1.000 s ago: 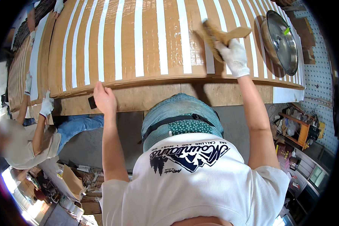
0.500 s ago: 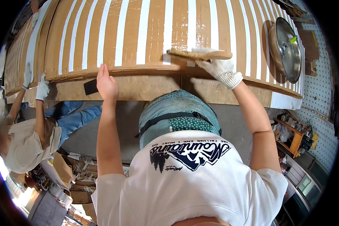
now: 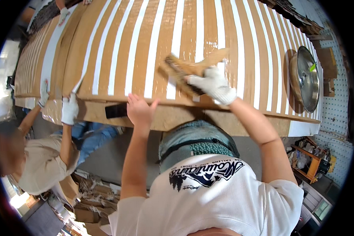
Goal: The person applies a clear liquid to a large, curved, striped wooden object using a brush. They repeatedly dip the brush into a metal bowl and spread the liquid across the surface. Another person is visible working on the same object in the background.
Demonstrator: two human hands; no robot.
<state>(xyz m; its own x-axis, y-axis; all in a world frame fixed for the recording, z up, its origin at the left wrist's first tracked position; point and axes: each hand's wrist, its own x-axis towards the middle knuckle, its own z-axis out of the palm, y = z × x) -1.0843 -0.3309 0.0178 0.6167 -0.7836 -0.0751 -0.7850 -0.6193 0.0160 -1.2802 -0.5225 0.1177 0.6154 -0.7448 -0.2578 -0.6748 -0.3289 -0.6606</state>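
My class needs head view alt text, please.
A white-gloved right hand holds a blurred brown brush over brown cardboard with white stripes; the bare left hand is at its near edge. A round, shiny metal basin sits at right; a beige-shirted co-worker is at left.

Cluttered workshop, several people at work

Reads as a workshop. Main evidence: a long wooden tabletop [image 3: 173, 118], nearly covered by brown sheeting [image 3: 161, 47] with rows of white strips. Wearer's right hand [image 3: 214, 84], in a white work glove, grips a brush-like tool [image 3: 181, 74]. At left, a co-worker [image 3: 47, 157] in a beige top, also gloved, stands at the same sheeting; another person's gloved hand [image 3: 63, 15] shows at the far edge. Right side: pale perforated wall panel [image 3: 328, 122], wooden stand [image 3: 307, 165] amid clutter. Grey, bare-looking floor [image 3: 247, 152]. Lower left, a heap of cardboard and pale shredded scraps [image 3: 96, 196].
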